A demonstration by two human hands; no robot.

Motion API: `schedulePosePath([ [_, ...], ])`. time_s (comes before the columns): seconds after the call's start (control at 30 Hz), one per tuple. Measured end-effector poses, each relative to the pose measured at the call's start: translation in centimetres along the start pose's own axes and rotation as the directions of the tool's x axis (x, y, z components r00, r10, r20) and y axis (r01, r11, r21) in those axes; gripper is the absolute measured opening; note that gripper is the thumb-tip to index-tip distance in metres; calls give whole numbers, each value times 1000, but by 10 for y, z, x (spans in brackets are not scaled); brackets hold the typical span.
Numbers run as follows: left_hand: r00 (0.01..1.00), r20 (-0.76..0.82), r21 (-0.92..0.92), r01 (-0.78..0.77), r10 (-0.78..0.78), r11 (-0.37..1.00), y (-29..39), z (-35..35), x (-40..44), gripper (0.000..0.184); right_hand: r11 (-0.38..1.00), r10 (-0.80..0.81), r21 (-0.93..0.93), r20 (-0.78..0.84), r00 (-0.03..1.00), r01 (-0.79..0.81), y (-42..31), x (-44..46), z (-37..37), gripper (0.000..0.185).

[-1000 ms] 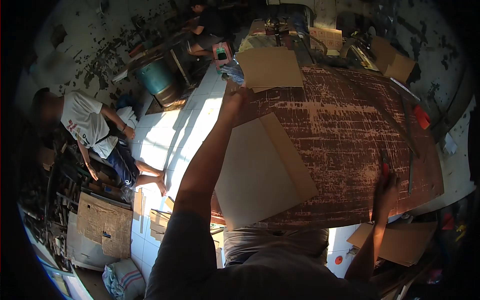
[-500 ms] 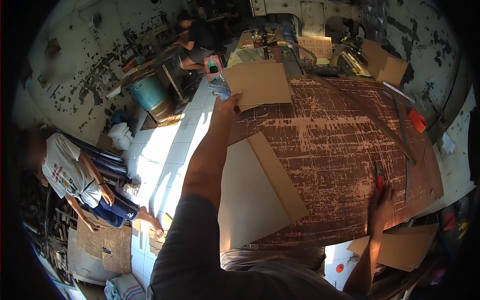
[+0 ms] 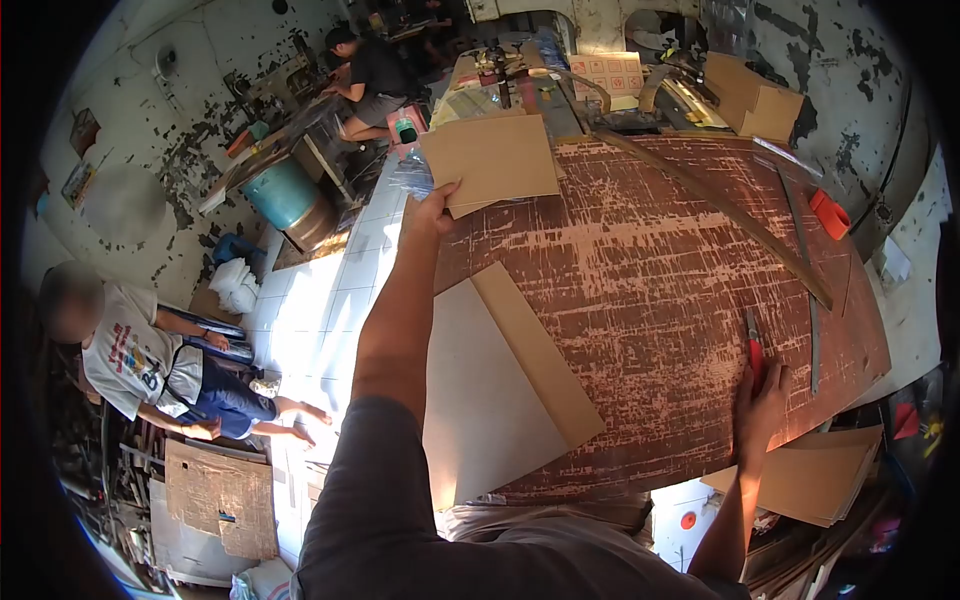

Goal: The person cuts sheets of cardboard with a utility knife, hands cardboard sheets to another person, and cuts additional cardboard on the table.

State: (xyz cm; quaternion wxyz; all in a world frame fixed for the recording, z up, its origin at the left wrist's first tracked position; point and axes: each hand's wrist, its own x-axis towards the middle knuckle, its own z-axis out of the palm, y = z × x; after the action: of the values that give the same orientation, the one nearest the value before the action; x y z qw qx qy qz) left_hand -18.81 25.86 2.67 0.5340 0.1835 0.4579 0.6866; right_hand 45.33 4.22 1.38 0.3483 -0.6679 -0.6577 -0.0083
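At the far left corner of the scratched brown table [image 3: 660, 270], my left hand [image 3: 432, 212] grips the near left edge of a small stack of brown cardboard sheets [image 3: 495, 160]. My right hand [image 3: 762, 405] is closed around a red-handled cutter [image 3: 755, 355] by the table's near right side, its narrow tip pointing away from me. Between my arms a larger board [image 3: 485, 400], pale grey with a brown strip [image 3: 540, 360] along its right side, lies flat at the near left.
A long wooden strip [image 3: 720, 205], a dark metal ruler [image 3: 802, 270] and a red tape roll [image 3: 829, 214] lie at the right. One person [image 3: 135, 350] is on the left; another [image 3: 370, 80] sits beyond a blue drum [image 3: 290, 203]. Cardboard [image 3: 815, 475] is stacked below right.
The view has shifted, and the table's contents appear lower than a second ago. My left hand stays at the cardboard stack, my right on the cutter. The person at left has changed posture.
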Motion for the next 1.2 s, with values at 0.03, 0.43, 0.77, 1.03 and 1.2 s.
schedulePosePath([
  [0.03,1000,-6,50,-26,27,998,-2,-4,4,49,1000,-9,4,-8,1000,9,0,0,1,42],
  [0.43,984,18,6,-176,176,984,19,-17,-53,41,999,-35,-2,-12,999,35,1,1,1,33],
  [0.77,925,21,-25,-379,380,925,65,-84,-125,39,997,-72,14,-12,997,72,11,1,6,34],
  [1.03,877,-45,-75,-480,478,874,105,-161,-154,31,996,-84,4,-31,996,84,14,0,10,34],
  [1.2,821,-142,-96,-567,553,818,109,-160,-186,39,996,-92,-18,-15,996,92,15,1,9,32],
])
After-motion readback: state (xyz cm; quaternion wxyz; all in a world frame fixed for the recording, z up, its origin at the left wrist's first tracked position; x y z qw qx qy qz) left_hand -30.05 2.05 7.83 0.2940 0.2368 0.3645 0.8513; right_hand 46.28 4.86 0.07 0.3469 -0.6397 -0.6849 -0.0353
